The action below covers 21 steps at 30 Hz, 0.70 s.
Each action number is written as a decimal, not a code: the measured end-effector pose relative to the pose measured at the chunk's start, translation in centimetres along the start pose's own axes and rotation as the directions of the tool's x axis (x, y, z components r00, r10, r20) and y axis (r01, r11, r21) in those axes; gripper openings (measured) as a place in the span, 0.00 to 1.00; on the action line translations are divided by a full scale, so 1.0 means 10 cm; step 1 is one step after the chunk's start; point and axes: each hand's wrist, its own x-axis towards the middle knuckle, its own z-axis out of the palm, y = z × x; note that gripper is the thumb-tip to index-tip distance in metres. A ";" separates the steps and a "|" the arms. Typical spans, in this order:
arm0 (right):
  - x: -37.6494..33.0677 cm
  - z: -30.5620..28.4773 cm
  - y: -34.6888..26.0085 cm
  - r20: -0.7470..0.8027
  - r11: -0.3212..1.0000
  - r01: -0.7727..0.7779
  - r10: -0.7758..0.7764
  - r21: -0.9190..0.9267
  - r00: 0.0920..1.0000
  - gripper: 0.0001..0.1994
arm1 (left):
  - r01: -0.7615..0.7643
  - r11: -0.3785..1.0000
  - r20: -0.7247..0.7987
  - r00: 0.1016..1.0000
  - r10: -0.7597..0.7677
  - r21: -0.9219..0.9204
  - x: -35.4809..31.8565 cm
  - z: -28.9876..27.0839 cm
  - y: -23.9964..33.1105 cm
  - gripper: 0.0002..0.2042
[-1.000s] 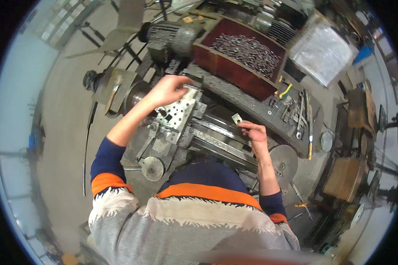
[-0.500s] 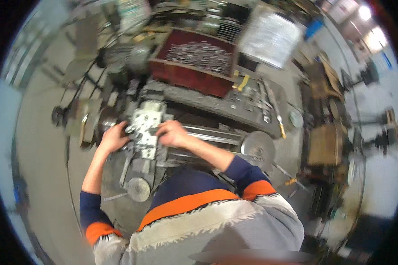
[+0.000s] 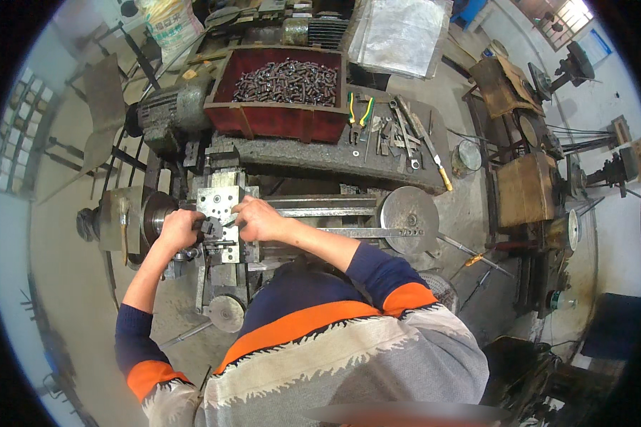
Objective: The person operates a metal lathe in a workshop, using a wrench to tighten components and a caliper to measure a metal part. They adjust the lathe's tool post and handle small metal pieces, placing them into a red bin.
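Observation:
A small lathe-like machine lies in front of me, with a pale metal plate (image 3: 217,198) full of round holes on its slide. At the plate's left side my left hand (image 3: 180,230) is closed, fingers bent beside a dark clamp block (image 3: 211,228) and near the round spindle (image 3: 157,212). What lies inside its fingers is hidden. My right hand (image 3: 260,219) reaches over the plate's right edge with thumb and fingers drawn together. Whatever they pinch is too small to make out.
Behind the machine stands a red box (image 3: 278,122) of small dark metal parts. Right of it lie yellow-green pliers (image 3: 361,117), wrenches and a file (image 3: 424,135) with a wooden handle. A round disc (image 3: 409,213) sits at the bed's right end, a handwheel (image 3: 226,313) nearer me.
The whole view has shifted and become sharper. Both hands stay at the plate; the right hand's fingers sit a little closer to the left hand.

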 end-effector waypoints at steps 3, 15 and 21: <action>-0.01 -0.01 -0.01 -0.018 1.000 -0.015 0.015 0.018 1.000 0.13 | 0.084 0.984 -0.011 0.996 -0.086 -0.157 -0.04 0.04 0.01 0.19; 0.00 0.03 0.11 -0.019 0.990 0.101 -0.103 -0.103 0.994 0.13 | 0.351 0.871 -0.151 0.895 -0.420 -0.343 -0.04 0.18 0.21 0.18; 0.00 -0.10 -0.01 0.019 0.993 0.118 -0.118 -0.029 0.993 0.14 | 0.433 0.824 -0.145 0.848 -0.510 -0.366 -0.01 0.15 0.27 0.19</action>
